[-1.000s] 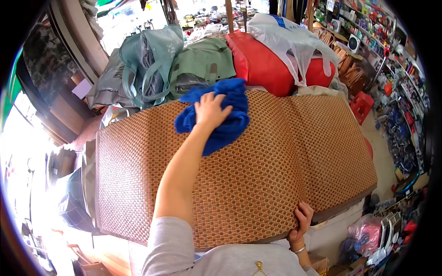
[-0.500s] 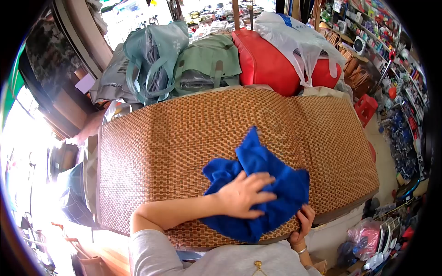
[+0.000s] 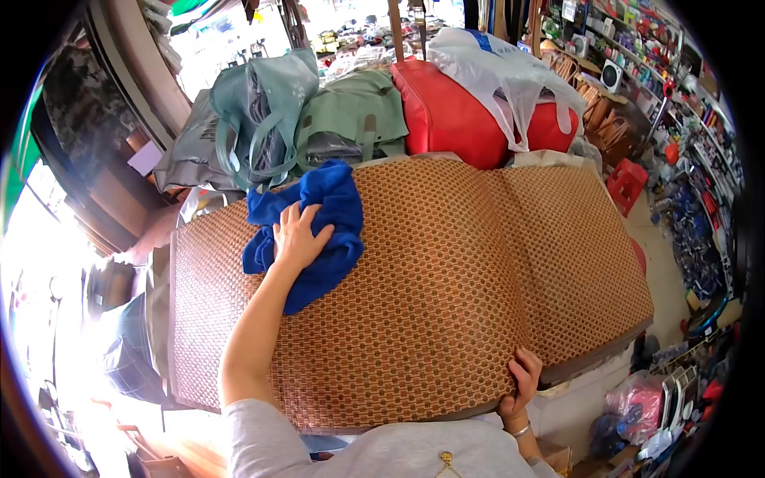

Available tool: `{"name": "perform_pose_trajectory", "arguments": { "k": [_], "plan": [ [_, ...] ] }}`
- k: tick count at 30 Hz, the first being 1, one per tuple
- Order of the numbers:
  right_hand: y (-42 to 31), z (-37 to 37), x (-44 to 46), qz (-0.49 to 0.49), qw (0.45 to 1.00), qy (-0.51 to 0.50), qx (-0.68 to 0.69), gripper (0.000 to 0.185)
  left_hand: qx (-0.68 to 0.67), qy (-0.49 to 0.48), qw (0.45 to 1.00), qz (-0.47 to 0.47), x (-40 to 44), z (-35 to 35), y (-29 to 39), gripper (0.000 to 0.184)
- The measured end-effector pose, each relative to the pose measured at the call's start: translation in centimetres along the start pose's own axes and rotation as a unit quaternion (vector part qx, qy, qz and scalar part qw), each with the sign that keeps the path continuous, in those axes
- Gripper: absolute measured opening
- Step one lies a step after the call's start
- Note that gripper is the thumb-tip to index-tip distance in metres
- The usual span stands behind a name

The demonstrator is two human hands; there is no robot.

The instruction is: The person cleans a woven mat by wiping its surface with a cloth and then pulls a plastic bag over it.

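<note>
A bright blue cloth (image 3: 339, 211) lies bunched on the left rear part of a brown woven mat (image 3: 414, 295). My left hand (image 3: 296, 240) rests on top of the cloth, palm down, with fingers stretched out and the thumb apart. At the mat's front edge, right of centre, my right hand (image 3: 523, 378) has its fingers curled over the border; its thumb side is partly hidden. The mat is broad and has raised folds, one running front to back on the right.
Behind the mat stand a grey-green bag (image 3: 267, 111), a green bag (image 3: 355, 115) and a red bag (image 3: 454, 111) under a white plastic bag (image 3: 510, 68). A red stool (image 3: 627, 186) is at the right. Shelves of goods (image 3: 685, 119) line the right side.
My left hand and the blue cloth have moved left and away from me, from the mat's front middle to its left rear. My right hand stays at the front edge.
</note>
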State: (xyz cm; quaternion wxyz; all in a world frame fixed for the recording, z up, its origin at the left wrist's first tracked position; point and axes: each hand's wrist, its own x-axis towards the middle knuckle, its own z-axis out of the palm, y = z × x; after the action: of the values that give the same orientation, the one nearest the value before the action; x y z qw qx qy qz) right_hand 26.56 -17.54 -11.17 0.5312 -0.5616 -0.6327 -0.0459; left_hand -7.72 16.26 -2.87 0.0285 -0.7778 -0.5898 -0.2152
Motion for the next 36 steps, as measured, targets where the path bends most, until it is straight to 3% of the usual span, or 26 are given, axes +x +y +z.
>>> {"name": "perform_pose_trajectory", "arguments": {
  "k": [3,6,11,13,15,17,21,23,25,27,30,36],
  "plan": [
    [0.1,0.0,-0.1,0.001,1.000,-0.001,0.000,0.060,0.000,-0.036,0.999,0.041,-3.0,-1.2,1.3,0.056],
    [0.2,0.1,-0.1,0.003,1.000,-0.001,0.002,0.061,-0.069,-0.090,0.983,0.145,-7.9,-3.1,4.5,0.058],
    [-0.1,0.0,0.0,0.001,1.000,-0.002,0.005,0.063,-0.179,-0.253,0.894,0.325,-14.4,-7.4,8.3,0.053],
    [0.1,0.0,0.0,-0.001,1.000,-0.004,0.002,0.063,-0.207,-0.243,0.871,0.374,-15.4,-7.7,7.9,0.052],
    [0.1,-0.1,-0.1,0.002,1.000,-0.006,0.001,0.062,-0.172,-0.258,0.883,0.353,-14.6,-8.4,6.6,0.054],
    [0.1,-0.1,-0.1,0.003,1.000,-0.008,0.001,0.062,-0.136,-0.201,0.916,0.318,-12.7,-7.8,3.8,0.054],
    [0.1,-0.1,0.0,0.002,1.000,-0.006,0.000,0.062,0.007,-0.055,0.992,0.112,-8.2,-6.7,-3.9,0.050],
    [0.0,-0.1,0.0,0.004,1.000,-0.003,0.000,0.061,0.019,0.044,0.999,0.013,-6.6,-5.5,-7.9,0.050],
    [0.0,0.0,0.0,0.004,1.000,0.000,0.002,0.062,-0.064,0.050,0.989,-0.125,-6.2,-3.9,-11.4,0.052],
    [0.1,0.1,0.0,0.002,1.000,0.004,0.000,0.062,-0.027,0.082,0.992,-0.091,-7.5,-2.7,-12.3,0.056],
    [0.0,0.0,0.0,0.005,1.000,0.002,-0.005,0.063,-0.042,0.043,0.995,-0.084,-10.5,-5.1,-8.1,0.058],
    [0.0,0.0,-0.1,0.005,1.000,-0.009,-0.007,0.065,-0.064,-0.125,0.985,0.096,-18.8,-10.3,1.3,0.054]
  ]
}}
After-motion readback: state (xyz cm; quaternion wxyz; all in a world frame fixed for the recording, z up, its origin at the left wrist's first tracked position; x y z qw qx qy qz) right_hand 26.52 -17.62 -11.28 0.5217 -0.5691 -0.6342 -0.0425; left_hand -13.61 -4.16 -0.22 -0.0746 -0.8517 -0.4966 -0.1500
